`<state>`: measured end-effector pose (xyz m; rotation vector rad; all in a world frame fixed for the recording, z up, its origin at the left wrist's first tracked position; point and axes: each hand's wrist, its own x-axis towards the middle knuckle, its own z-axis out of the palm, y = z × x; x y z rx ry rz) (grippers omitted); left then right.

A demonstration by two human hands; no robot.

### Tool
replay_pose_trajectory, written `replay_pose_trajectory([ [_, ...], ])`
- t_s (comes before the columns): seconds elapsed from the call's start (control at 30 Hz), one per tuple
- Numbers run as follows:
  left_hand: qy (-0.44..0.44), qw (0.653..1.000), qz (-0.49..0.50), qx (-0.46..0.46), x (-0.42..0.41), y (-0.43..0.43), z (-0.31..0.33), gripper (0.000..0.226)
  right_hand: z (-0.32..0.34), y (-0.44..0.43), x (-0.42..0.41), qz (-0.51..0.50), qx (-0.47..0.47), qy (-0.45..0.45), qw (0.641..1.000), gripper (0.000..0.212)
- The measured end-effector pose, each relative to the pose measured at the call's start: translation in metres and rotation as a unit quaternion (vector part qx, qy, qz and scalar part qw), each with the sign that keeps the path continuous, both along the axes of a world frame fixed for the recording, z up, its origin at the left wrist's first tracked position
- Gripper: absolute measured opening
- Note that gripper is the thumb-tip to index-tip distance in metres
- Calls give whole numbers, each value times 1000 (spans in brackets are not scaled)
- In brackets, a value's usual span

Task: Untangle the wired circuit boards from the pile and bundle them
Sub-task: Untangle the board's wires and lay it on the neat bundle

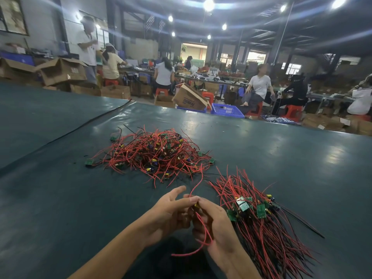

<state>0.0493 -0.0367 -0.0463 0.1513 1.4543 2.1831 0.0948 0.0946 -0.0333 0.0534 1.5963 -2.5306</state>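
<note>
Fingers of the right hand point(215, 226) clamp one wired board point(196, 206), the left hand point(171, 212) touching it by a fingertip, grip unclear, likely straightening its wires for the bundle point(259, 224) just right of them.

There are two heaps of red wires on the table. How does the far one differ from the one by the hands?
The far pile is a tangled mound, wires looping every way; the near bundle lies combed, wires parallel. The far pile's boards are scattered through it; the near bundle's boards cluster together. Both hold red and black wires with green boards.
</note>
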Motion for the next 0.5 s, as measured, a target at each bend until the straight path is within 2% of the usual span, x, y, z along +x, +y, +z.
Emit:
replay_pose_trajectory([
  [0.07, 0, 1000, 3, 10, -2, 0, -3, 97, -2, 1, -1, 5, -7, -6, 1000, 31],
  [0.2, 4, 998, 35, 48, -7, 4, -5, 63, -7, -1, -6, -3, -18, -25, 1000, 38],
  [0.27, 11, 997, 46, 64, -8, 8, -7, 45, -7, 0, -7, -24, -27, -28, 999, 32],
  [0.4, 122, 990, 49, -60, -6, 10, -17, 21, -7, 1, -10, -89, -33, -32, 995, 26],
  [0.5, 222, 968, 43, -107, 0, 9, -21, 23, -9, 2, -12, -138, -34, -49, 989, 22],
])
